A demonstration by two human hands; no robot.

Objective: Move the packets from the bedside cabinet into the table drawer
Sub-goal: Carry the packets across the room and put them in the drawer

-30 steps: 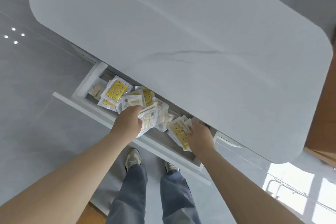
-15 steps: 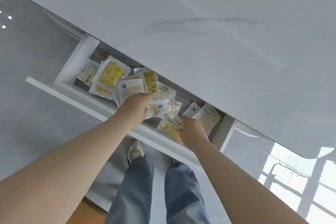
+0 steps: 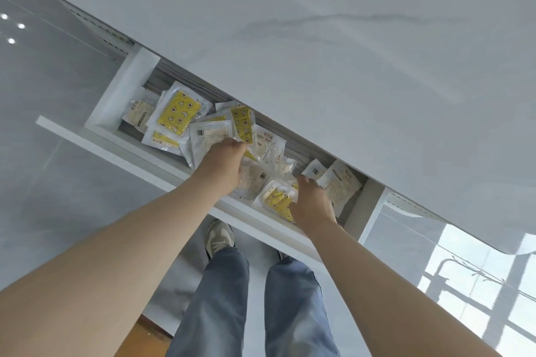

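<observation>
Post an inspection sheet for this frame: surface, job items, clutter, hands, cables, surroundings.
Surface: white tabletop, veined grey; drawer open under it.
Job's things: packets, yellow and white, heaped overlapping in the drawer.
Clutter: nothing seen.
Grippers: left hand curled into the heap, grip hidden; right hand grips a yellow packet.
Cables: nothing seen.
Surroundings: grey floor; jeans; shoe; window reflection on the floor at lower right.

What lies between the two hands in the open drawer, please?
In the head view, a pale beige packet lies between the left hand and the right hand.
</observation>
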